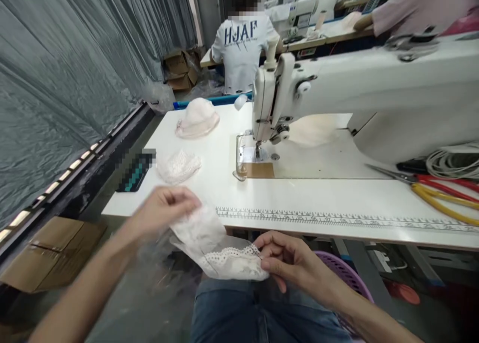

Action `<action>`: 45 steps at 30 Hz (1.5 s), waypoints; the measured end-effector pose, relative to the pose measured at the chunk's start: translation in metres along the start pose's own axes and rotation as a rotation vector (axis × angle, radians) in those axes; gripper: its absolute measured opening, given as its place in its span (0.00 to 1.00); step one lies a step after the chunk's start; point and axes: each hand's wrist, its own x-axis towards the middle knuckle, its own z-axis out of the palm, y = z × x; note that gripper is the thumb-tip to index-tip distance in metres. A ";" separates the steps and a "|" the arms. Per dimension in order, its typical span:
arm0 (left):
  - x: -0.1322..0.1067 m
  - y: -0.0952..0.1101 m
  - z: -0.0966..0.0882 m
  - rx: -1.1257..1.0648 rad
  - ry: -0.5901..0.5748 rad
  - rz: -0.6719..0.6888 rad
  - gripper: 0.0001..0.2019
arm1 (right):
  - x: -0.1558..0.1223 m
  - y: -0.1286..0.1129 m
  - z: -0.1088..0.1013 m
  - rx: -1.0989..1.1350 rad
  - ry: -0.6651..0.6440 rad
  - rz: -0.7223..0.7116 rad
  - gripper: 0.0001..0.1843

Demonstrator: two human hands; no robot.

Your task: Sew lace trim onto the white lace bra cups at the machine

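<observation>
Two-hand hold: left hand [172, 208] pinching left end of white fabric piece [204, 231], right hand [286, 256] pinching lace-trimmed end; piece held above lap [232, 310], by front edge of sewing table [220, 163]; step in hand, as judged: spreading piece; next move likely calls for firm pinch at both ends, lace edge [229, 255] flat

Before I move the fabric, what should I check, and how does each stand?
1. Right hand on the white fabric: ok, pinching its lace-edged end.
2. Left hand on the fabric: ok, at its upper end, though blurred.
3. Fabric flat: not ok, it bends between the hands.
4. Fabric clear of the presser foot: ok.
5. Presser foot raised: cannot tell, too small.
6. Scissors clear of both hands: ok, at the table's right.
</observation>
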 end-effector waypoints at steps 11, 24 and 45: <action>0.028 0.030 0.032 0.661 0.322 0.549 0.15 | -0.008 -0.012 -0.013 -0.223 0.001 -0.027 0.15; -0.028 -0.027 0.145 -0.336 -0.333 -0.173 0.10 | -0.036 0.000 -0.020 -0.703 0.184 -0.140 0.08; -0.045 -0.042 0.157 0.271 -0.068 0.277 0.06 | -0.022 0.032 -0.012 -0.580 -0.011 -0.024 0.15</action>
